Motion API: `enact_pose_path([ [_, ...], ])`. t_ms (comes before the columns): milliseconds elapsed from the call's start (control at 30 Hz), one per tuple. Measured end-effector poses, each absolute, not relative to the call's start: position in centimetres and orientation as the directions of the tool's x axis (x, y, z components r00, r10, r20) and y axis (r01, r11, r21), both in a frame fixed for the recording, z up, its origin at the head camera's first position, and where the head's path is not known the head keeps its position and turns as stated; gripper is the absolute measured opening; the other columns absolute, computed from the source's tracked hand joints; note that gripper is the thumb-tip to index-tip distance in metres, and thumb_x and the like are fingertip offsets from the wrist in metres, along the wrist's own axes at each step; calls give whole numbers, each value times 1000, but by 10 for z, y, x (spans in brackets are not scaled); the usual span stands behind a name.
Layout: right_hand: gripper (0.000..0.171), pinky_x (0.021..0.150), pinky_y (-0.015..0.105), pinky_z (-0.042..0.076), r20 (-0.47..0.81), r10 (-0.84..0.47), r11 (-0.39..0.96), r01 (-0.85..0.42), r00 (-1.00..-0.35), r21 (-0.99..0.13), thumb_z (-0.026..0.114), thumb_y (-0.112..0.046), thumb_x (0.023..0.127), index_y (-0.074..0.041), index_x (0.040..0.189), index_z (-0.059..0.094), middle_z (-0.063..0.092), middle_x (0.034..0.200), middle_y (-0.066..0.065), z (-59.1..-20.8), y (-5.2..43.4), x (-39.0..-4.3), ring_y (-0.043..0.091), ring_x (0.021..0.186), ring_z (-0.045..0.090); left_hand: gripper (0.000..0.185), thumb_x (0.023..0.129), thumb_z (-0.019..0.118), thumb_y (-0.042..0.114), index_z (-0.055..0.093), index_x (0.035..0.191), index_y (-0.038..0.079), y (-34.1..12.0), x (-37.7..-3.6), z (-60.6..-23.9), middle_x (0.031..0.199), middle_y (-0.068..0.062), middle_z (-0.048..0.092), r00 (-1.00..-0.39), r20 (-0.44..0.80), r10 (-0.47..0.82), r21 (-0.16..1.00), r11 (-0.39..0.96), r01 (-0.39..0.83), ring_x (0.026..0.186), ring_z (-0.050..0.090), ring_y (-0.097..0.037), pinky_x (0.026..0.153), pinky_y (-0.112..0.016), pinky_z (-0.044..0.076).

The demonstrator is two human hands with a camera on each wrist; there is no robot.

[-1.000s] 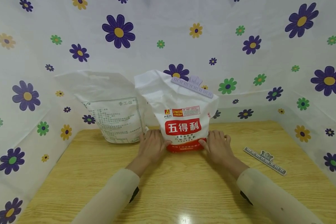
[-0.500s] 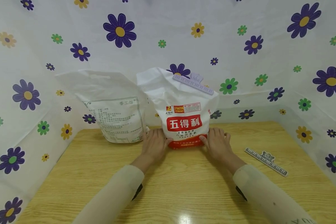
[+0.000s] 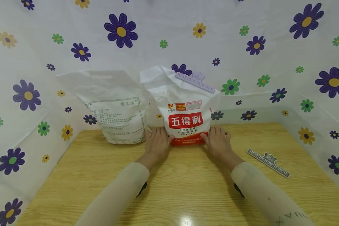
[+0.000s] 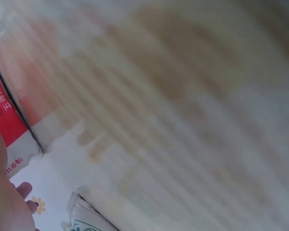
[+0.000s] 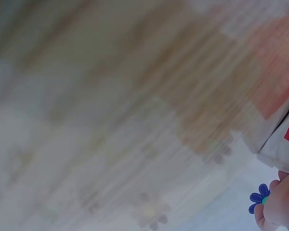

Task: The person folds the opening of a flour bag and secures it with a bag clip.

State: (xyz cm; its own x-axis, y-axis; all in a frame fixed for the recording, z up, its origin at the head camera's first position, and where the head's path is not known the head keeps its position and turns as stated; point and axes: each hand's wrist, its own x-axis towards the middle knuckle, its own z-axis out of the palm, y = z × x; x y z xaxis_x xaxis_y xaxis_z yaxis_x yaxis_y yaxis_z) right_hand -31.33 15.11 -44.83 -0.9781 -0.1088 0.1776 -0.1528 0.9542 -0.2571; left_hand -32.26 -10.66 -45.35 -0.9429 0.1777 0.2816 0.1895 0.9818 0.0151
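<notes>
A white-and-red flour bag [image 3: 186,121] stands upright on the wooden table, its folded top held by a lilac sealing clip [image 3: 195,82]. My left hand [image 3: 157,142] grips its lower left side and my right hand [image 3: 218,142] its lower right, with both thumbs on the red front. In the left wrist view, the flour bag [image 4: 9,115] shows at the left edge beside the left hand [image 4: 7,192]. A corner of the flour bag [image 5: 274,149] appears in the right wrist view, above the right hand [image 5: 282,204].
Left of the flour bag, close beside my left hand, stands a white bag with green print [image 3: 118,119]. A grey sealing clip [image 3: 268,163] lies on the table [image 3: 186,182] to the right. Behind everything hangs a flower-patterned cloth [image 3: 183,37].
Both hands have moved the flour bag slightly back, away from me towards the cloth. The other bag and the grey clip have stayed in place.
</notes>
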Motion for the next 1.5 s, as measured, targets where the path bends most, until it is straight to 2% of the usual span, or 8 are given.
enact_pose_path([
  [100,66,105,61,26,188,-104,960,-148,-977,-239,42,-54,102,0,140,37,45,134,22,-448,152,-317,38,126,37,64,102,29,58,36,138,5,-105,-326,-454,128,-12,45,-938,293,182,-1,982,190,124,38,-28,103,-55,23],
  [300,65,103,58,28,189,-95,966,-136,-977,-222,42,-53,102,0,139,37,45,133,22,-448,153,-324,37,122,37,61,103,28,57,40,133,6,-100,-330,-452,122,-11,47,-936,302,182,-16,982,186,125,41,-29,107,-58,23],
  [500,67,105,60,25,163,-86,960,-126,-983,-252,41,-55,102,0,141,36,44,136,22,-450,153,-327,38,126,35,57,104,28,55,43,124,4,-98,-331,-453,111,-11,48,-935,304,183,-31,983,183,118,44,-31,105,-58,25],
  [833,66,102,56,26,163,-76,948,-122,-984,-295,42,-54,102,-2,141,35,45,128,19,-455,150,-328,35,121,35,54,105,30,54,43,125,5,-100,-334,-464,113,-12,51,-929,323,181,9,981,194,116,45,-30,104,-57,27],
  [967,66,102,56,27,161,-62,948,-108,-985,-298,42,-54,102,-2,142,34,43,132,19,-456,150,-329,35,123,34,53,105,31,53,43,124,5,-100,-335,-463,112,-11,51,-928,327,178,19,981,195,116,46,-30,103,-56,28],
  [1400,69,106,57,23,123,-59,924,-101,-991,-369,38,-55,103,-2,146,31,37,142,22,-451,148,-327,39,131,30,51,105,28,54,43,119,8,-103,-333,-461,115,-11,50,-941,304,146,83,980,179,126,43,-32,113,-61,21],
  [1500,75,106,58,24,122,-45,927,-87,-991,-364,38,-60,101,-2,148,32,37,146,22,-450,150,-326,40,133,30,52,105,24,55,43,116,8,-104,-332,-459,113,-11,50,-943,304,139,100,979,177,122,44,-32,109,-59,24],
])
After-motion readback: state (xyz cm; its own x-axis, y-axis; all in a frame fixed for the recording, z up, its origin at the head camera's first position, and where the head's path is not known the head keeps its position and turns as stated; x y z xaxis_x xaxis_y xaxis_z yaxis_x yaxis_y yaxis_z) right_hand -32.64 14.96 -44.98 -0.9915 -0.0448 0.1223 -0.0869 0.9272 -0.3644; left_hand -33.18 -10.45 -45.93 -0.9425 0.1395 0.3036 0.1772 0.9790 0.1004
